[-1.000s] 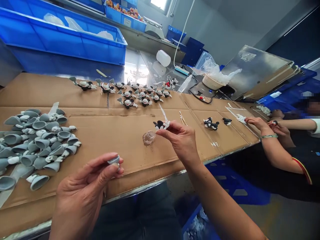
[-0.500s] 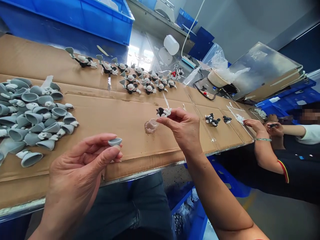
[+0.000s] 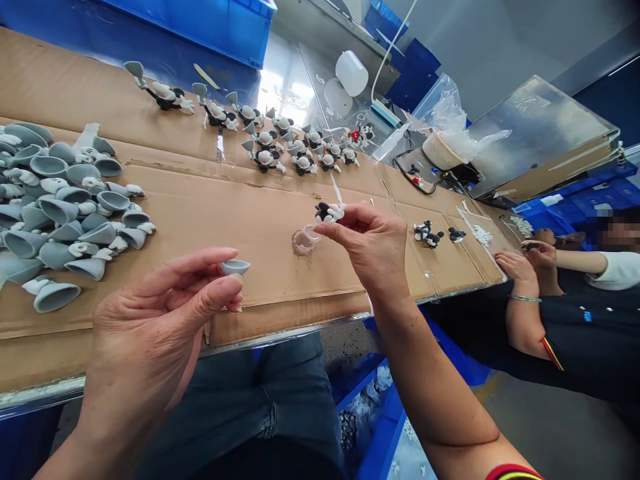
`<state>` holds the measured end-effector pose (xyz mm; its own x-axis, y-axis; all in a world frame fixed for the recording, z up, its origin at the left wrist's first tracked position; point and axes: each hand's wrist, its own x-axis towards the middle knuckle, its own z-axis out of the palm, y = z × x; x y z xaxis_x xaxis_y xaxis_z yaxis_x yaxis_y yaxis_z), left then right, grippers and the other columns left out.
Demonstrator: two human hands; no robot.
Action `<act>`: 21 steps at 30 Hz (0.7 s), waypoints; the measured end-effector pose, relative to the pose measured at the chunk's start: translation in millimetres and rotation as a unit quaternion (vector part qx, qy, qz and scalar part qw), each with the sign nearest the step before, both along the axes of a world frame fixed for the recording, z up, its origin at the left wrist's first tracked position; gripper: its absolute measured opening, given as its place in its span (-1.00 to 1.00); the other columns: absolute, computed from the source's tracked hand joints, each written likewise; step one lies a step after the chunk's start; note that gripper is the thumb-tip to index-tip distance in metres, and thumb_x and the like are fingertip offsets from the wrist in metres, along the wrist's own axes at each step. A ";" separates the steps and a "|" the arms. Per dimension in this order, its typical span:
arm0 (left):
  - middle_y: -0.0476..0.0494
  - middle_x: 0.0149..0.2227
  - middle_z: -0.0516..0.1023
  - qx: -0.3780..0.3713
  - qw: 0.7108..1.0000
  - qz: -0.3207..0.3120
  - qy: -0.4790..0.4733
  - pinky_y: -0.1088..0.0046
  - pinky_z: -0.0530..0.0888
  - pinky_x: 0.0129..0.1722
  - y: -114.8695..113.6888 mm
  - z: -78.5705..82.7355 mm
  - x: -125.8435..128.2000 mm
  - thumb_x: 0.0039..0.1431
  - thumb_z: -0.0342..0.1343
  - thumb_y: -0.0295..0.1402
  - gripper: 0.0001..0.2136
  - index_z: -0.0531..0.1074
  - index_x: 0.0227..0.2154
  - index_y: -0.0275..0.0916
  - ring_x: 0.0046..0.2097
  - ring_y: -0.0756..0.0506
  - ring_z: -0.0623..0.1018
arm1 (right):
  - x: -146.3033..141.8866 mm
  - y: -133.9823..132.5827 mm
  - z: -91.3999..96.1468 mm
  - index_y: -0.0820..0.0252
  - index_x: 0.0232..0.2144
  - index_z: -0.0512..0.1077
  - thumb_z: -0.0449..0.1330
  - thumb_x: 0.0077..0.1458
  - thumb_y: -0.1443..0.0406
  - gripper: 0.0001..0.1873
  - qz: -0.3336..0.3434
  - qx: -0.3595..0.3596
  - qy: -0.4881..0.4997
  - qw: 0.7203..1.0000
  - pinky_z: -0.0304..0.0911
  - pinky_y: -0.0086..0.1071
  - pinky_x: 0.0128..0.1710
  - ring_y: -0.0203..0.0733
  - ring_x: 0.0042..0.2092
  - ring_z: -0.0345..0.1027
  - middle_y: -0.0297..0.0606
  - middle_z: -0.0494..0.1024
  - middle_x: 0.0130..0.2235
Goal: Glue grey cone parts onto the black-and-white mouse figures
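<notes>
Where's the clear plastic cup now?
In the head view, the cup sits on the cardboard, just left of the right hand and below the black-and-white figure that hand pinches.

Figure (image 3: pixel 326 213): lower part hidden behind the fingers of the right hand (image 3: pixel 367 250).
Crate (image 3: pixel 190 20): cut off by the top edge.
Gray cups (image 3: pixel 65 207): pile cut off by the left edge.
White bits (image 3: pixel 483 235): too small to tell.
Co-worker's dark item (image 3: pixel 530 246): too small to tell.

Left hand (image 3: pixel 150 320): mine, raised low at the near side, thumb and fingertips pinched together.
Right hand (image 3: pixel 373 250): mine, further forward, wrist bent, thumb and forefinger pinching at the tips.
Right forearm (image 3: pixel 440 393): bare, angled up from lower right.
</notes>
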<state>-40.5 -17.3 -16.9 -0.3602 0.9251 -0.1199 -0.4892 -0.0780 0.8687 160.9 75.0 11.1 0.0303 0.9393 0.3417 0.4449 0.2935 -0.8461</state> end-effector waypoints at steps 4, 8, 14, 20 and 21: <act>-0.01 -0.47 0.62 -0.007 1.000 -0.006 0.011 0.73 0.55 -0.45 0.4 -2.4 -1.8 -0.17 0.49 -0.45 -0.77 0.70 -0.36 -0.20 -0.46 0.05 0.55 | -0.7 0.2 -1.1 0.14 -0.45 0.65 0.54 -0.20 0.33 -0.82 0.004 0.004 0.009 1.000 0.23 -0.41 -0.41 -0.35 -0.43 0.33 -0.44 0.56 -0.45; 0.00 -0.47 0.62 0.004 1.000 -0.003 0.020 0.72 0.56 -0.45 0.8 -2.9 -1.6 -0.14 0.49 -0.46 -0.78 0.70 -0.35 -0.19 -0.46 0.06 0.55 | -1.2 0.4 -1.1 0.14 -0.44 0.66 0.55 -0.21 0.32 -0.79 0.001 -0.002 0.010 1.000 0.23 -0.40 -0.42 -0.34 -0.43 0.33 -0.43 0.57 -0.43; 0.01 -0.46 0.63 0.008 1.000 -0.003 0.015 0.73 0.56 -0.43 1.4 -2.6 -1.5 -0.11 0.47 -0.50 -0.80 0.69 -0.35 -0.23 -0.47 0.07 0.56 | -0.3 -1.7 7.7 0.13 -0.51 0.62 0.54 -0.20 0.35 -0.82 0.006 0.012 0.044 0.999 0.22 -0.43 -0.44 -0.37 -0.47 0.30 -0.48 0.51 -0.51; -0.06 -0.37 0.72 -0.017 0.999 -0.023 0.030 0.65 0.62 -0.24 -0.7 -5.8 -1.6 -0.15 0.53 -0.35 -0.71 0.67 -0.30 -0.17 -0.35 -0.04 0.69 | 8.5 -6.1 18.7 0.14 -0.51 0.60 0.52 -0.23 0.30 -0.82 0.003 -0.059 0.168 0.984 0.27 -0.44 -0.38 -0.33 -0.41 0.34 -0.43 0.54 -0.47; -0.08 -0.36 0.72 -0.026 0.999 -0.026 0.026 0.64 0.62 -0.22 -1.3 -6.0 -1.2 -0.18 0.54 -0.32 -0.70 0.67 -0.31 -0.17 -0.33 -0.06 0.70 | 10.6 -8.5 19.7 0.15 -0.50 0.61 0.54 -0.25 0.29 -0.79 -0.004 -0.086 0.207 0.975 0.26 -0.47 -0.39 -0.35 -0.40 0.34 -0.42 0.56 -0.45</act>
<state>-41.7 -18.7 -22.9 -0.3185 0.9359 -0.1502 -0.4448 -0.0077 0.8956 171.6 66.5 30.7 0.1391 0.9809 0.1359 0.0564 0.1291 -0.9900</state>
